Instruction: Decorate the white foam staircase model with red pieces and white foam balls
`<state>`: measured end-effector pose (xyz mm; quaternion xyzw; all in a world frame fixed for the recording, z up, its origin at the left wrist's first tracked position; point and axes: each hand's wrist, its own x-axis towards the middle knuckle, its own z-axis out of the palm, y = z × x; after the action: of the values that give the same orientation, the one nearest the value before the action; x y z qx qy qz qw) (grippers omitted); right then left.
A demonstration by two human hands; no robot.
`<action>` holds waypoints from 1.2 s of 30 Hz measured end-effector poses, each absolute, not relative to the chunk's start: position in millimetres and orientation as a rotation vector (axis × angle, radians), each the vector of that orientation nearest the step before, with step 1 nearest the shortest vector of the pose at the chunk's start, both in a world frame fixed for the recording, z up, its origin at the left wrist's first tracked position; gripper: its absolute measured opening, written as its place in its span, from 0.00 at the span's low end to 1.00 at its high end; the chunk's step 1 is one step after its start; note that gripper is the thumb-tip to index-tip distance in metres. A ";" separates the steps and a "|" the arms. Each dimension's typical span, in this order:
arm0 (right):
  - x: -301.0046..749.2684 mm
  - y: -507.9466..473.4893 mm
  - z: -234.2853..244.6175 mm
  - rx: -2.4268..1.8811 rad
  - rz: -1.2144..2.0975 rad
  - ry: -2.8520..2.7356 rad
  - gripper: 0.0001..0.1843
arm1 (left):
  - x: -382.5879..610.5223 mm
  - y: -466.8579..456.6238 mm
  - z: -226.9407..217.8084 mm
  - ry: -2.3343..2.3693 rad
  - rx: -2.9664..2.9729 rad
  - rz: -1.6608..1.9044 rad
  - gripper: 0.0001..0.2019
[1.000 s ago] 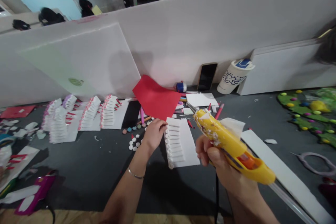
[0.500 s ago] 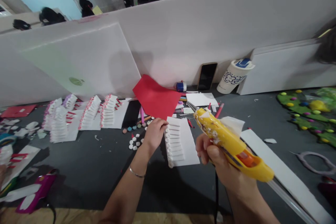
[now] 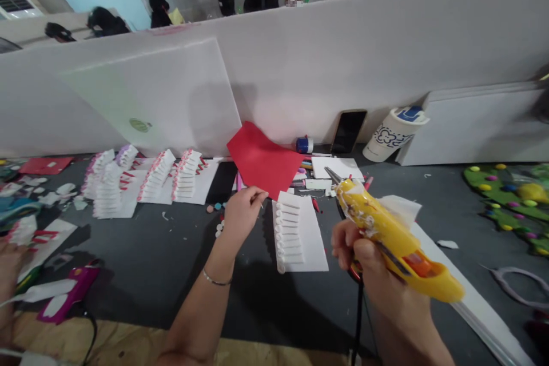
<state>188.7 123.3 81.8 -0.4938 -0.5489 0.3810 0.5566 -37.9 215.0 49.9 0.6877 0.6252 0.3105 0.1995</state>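
Note:
My right hand (image 3: 373,263) is wrapped around a yellow hot glue gun (image 3: 377,223), its metal nozzle pointing up and left and a clear glue stick trailing from the back. My left hand (image 3: 243,214) is pinched closed left of a white card (image 3: 315,240); whatever sits between its fingertips is too small to make out. A column of thin white rolled strips (image 3: 289,229) with round ends lies along the card's left side. Behind my left hand lies a folded red sheet (image 3: 263,157). Small white discs (image 3: 219,229) are partly hidden by my left hand.
Similar decorated cards (image 3: 156,177) lie to the left. A magenta glue gun (image 3: 71,291) and another person's hand (image 3: 11,263) are at far left. A phone (image 3: 349,131) and a paper cup (image 3: 394,134) stand at the back. Scissors (image 3: 518,286) and green felt pieces (image 3: 493,189) lie right.
My left hand has come away from the card's top left corner, slightly left, fingers still pinched. The glue gun stays in my right hand. The camera view has shifted a little.

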 end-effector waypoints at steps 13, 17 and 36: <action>187.4 121.3 88.1 -1.167 0.969 -1.174 0.13 | -115.8 150.6 15.9 2.167 1.817 0.475 0.12; 189.2 121.8 88.9 -1.121 0.968 -1.197 0.13 | -109.3 134.3 5.8 2.114 1.950 0.450 0.08; 190.6 117.7 86.9 -1.088 0.982 -1.154 0.11 | -83.4 159.7 10.0 1.892 1.837 0.757 0.09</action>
<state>190.6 117.7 86.9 -0.4684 -0.4967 0.4230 0.5958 -83.4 159.7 10.0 0.6562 0.6762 0.2704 0.1977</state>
